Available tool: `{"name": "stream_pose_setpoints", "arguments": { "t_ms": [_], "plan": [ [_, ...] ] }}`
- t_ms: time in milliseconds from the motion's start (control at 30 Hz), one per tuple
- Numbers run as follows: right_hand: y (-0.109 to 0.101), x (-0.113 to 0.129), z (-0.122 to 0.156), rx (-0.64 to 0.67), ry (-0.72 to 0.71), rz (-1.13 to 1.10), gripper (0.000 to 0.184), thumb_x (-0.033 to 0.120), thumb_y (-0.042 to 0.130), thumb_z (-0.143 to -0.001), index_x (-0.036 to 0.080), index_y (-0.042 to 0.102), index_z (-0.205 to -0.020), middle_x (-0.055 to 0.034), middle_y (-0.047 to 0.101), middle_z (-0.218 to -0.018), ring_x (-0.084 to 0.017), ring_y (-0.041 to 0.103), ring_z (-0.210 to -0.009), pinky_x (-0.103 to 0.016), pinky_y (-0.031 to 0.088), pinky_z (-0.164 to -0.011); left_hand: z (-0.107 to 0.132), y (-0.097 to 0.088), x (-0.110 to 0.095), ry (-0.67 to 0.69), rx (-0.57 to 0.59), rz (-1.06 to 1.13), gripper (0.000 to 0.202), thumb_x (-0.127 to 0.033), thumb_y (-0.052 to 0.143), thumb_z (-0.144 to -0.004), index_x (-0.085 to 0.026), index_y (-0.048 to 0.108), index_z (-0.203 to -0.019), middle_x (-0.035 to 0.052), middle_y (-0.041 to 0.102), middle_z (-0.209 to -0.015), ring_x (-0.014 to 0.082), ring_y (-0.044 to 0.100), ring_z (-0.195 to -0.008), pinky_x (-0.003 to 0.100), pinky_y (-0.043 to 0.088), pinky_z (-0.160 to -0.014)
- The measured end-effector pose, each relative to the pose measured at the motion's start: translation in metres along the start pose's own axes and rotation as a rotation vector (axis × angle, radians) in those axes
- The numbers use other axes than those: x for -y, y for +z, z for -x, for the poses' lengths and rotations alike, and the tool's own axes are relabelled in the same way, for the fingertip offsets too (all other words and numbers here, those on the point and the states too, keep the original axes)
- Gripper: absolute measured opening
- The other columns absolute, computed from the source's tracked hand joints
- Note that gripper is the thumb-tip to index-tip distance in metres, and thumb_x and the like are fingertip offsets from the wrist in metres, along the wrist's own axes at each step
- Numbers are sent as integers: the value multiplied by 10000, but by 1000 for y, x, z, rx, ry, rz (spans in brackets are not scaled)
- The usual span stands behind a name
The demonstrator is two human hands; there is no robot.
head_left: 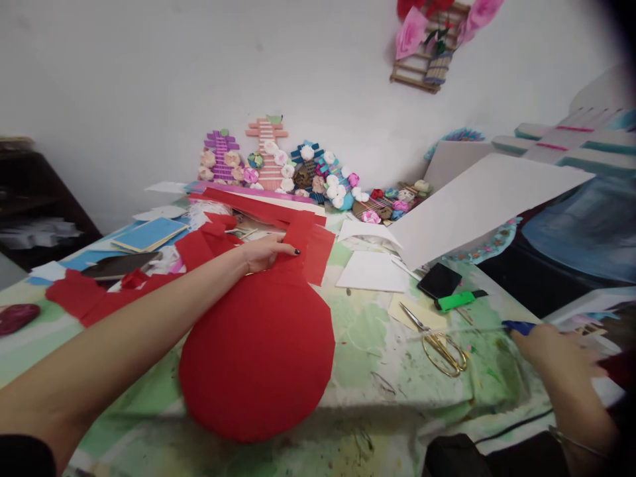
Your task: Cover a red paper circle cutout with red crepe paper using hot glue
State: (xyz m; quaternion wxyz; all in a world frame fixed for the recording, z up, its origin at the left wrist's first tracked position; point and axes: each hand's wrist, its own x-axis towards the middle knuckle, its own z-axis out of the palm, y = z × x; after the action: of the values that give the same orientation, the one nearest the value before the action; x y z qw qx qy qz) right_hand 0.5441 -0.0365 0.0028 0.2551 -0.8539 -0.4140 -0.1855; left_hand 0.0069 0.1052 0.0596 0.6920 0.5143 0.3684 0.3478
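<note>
My left hand (268, 254) grips the neck of a red covered cutout (258, 358), its thumb on top and the other fingers partly hidden. This piece has a wide rounded body and a narrow upright neck, rather like a guitar. Its lower end reaches the table's front edge. At the far right, my right hand (551, 351) is closed around a blue tool (519, 326); just its pointed tip shows, so its kind is unclear. Gold-handled scissors (440, 344) lie between the two hands, beside a green-handled item (456, 302).
Red scraps (203, 242) and blue sheets (149, 234) crowd the left of the patterned tablecloth (368, 331). White board pieces (372, 270) and a black square pad (440, 281) lie right of centre. Flower-decorated crafts (271, 156) line the wall. A black cord (514, 425) runs near my right arm.
</note>
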Motion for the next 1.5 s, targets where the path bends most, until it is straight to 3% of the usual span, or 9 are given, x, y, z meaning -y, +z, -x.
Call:
{"name": "stream_pose_setpoints", "arguments": {
  "t_ms": [100,200,333,400,533,667,867,1100,1500],
  "plan": [
    [-16,65,24,159,-125,-251,381,316,581,-732,83,670,-1020,-383,564,-1133,-474,529,-1104,-608,369,-827,5,4,0,48,-10,5,220,-96,720,-656,-133,655,-863,52,737,-787,177,690,-685,272,556,-620],
    [-29,145,58,382,-288,-490,330,449,521,-801,202,660,-972,-130,695,-988,-258,658,-884,-402,501,-779,10,14,-4,64,40,-14,228,-106,735,-663,-124,656,-876,66,736,-819,180,695,-704,276,562,-635],
    [-37,245,105,977,-222,-1158,404,547,530,-819,168,618,-926,-126,694,-941,-212,678,-779,-321,542,-654,17,27,-10,99,120,-45,243,-123,740,-689,-122,660,-919,87,735,-880,181,695,-736,272,559,-652],
    [-35,283,119,977,-155,-1250,412,554,534,-813,159,601,-907,-103,691,-829,-203,664,-658,-306,528,-556,20,30,-12,118,147,-55,255,-132,734,-706,-122,661,-950,95,732,-920,182,696,-770,275,557,-686],
    [-21,329,128,690,-125,-1266,418,552,427,-867,171,599,-875,-51,663,-763,-168,591,-616,-264,457,-522,22,29,-12,117,150,-68,244,-194,721,-741,-132,661,-970,94,722,-955,184,691,-804,289,546,-726],
    [-12,346,126,416,-143,-1190,348,454,450,-868,180,560,-683,-15,595,-638,-153,491,-585,-256,357,-535,20,23,-9,119,144,-129,249,-250,721,-744,-142,660,-960,90,714,-956,194,686,-810,302,532,-725],
    [-23,351,126,252,-259,-1073,327,322,449,-868,205,426,-564,14,502,-547,-144,421,-546,-272,274,-556,19,20,-11,120,87,-232,345,-288,745,-704,-152,650,-1006,73,710,-875,194,677,-750,277,510,-638],
    [-33,356,126,184,-358,-1006,349,271,409,-894,212,360,-553,18,482,-520,-136,397,-511,-273,260,-548,24,33,-18,69,1,-381,305,-296,681,-740,-162,622,-1008,45,686,-856,140,622,-594,208,407,-463],
    [-45,365,129,222,-432,-964,336,218,342,-892,164,667,-954,-106,693,-819,-230,584,-718,-322,409,-702,22,43,-17,191,-28,-427,196,-229,658,-659,-174,637,-846,17,685,-760,175,623,-630,231,435,-527]
  ]
}}
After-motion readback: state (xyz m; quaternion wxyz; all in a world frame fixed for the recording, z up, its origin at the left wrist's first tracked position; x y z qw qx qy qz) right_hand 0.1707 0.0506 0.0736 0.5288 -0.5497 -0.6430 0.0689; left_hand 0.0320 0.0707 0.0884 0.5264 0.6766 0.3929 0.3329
